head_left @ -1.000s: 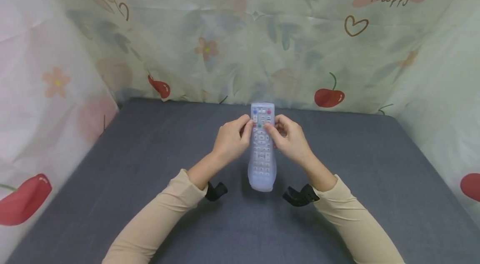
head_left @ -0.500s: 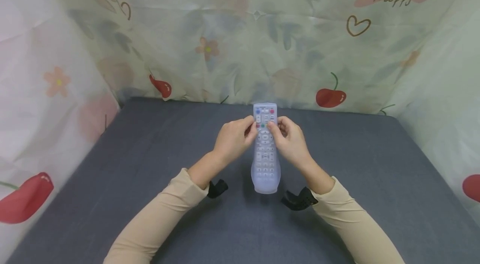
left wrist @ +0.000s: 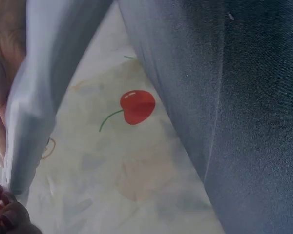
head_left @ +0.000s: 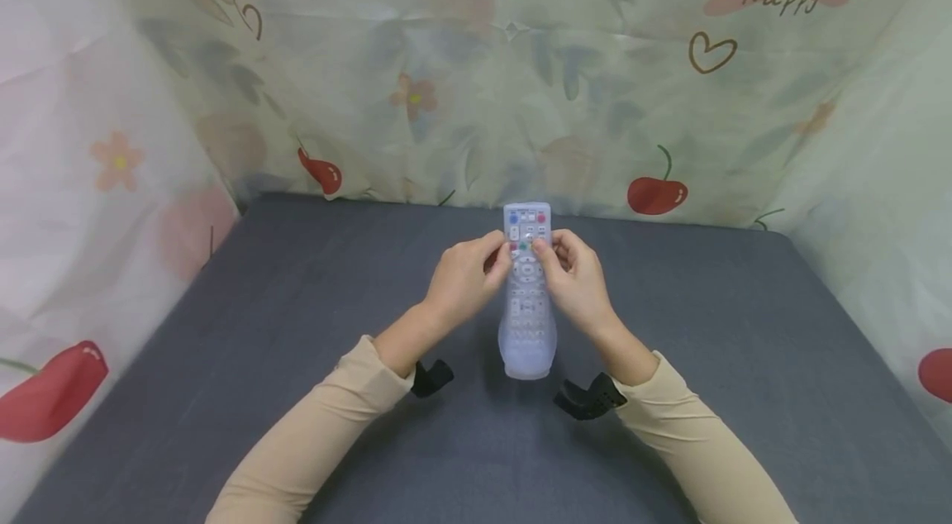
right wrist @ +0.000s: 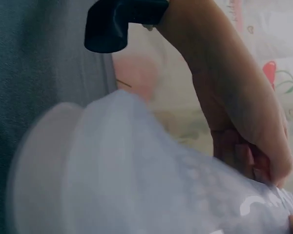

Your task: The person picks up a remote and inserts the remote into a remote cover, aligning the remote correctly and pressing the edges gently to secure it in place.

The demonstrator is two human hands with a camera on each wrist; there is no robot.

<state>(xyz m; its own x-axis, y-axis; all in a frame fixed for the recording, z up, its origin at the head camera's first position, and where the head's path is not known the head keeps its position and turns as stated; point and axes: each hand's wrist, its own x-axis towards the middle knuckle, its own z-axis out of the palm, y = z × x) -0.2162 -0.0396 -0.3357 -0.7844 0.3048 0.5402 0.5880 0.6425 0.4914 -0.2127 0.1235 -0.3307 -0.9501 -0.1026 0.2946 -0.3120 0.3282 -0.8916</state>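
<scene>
A remote control (head_left: 527, 317) in a translucent whitish cover is held up over the table, long side pointing away from me, its buttons facing up. My left hand (head_left: 468, 272) pinches its left edge near the far end. On the opposite edge my right hand (head_left: 576, 276) grips it, thumb lying on the button face and the other fingers curled at the side, partly hidden. The left wrist view catches the remote's pale side at an angle. Blurred and close, the wide near end of the cover fills much of the right wrist view.
Under the hands lies a dark grey table (head_left: 335, 284). A printed curtain (head_left: 513, 111) with cherries and flowers stands along its back and both sides. Black wrist mounts (head_left: 431, 378) hang beneath both wrists.
The remote and both hands have shifted slightly to the right since a second ago. Over the last half second the remote's near end has risen a little in view. Both grips look the same.
</scene>
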